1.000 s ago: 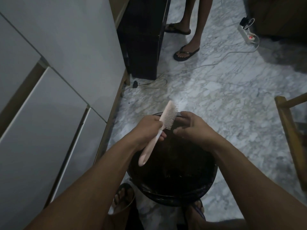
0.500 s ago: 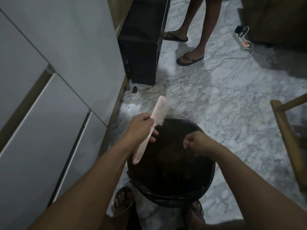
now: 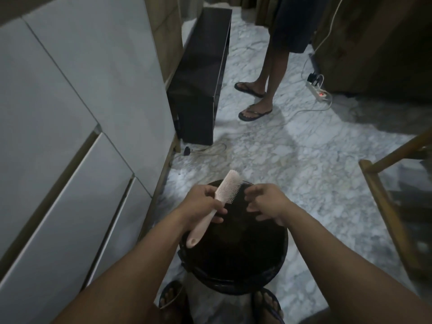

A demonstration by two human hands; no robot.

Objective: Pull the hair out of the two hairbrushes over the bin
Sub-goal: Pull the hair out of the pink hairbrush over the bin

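A pale pink hairbrush (image 3: 225, 192) is held tilted over a round black bin (image 3: 233, 279) on the floor, its bristles facing right. My left hand (image 3: 201, 206) grips it around the neck, with the handle end pointing down toward me. My right hand (image 3: 266, 203) hovers just right of the bristles, fingers spread and curled, its fingertips close to the bristle tips. Whether it holds any hair is too dark to tell. Only one hairbrush is in view.
White cabinet doors (image 3: 70, 136) run along the left. A black box (image 3: 201, 78) stands beyond them. Another person's legs in flip-flops (image 3: 254, 113) stand ahead, near a power strip (image 3: 318, 92) with cables on the marble floor. A wooden chair frame (image 3: 383, 206) is at right.
My right hand dropped away over the bin, then rose back to the bristles with fingers spread. My left hand kept the brush, shifting it slightly right.
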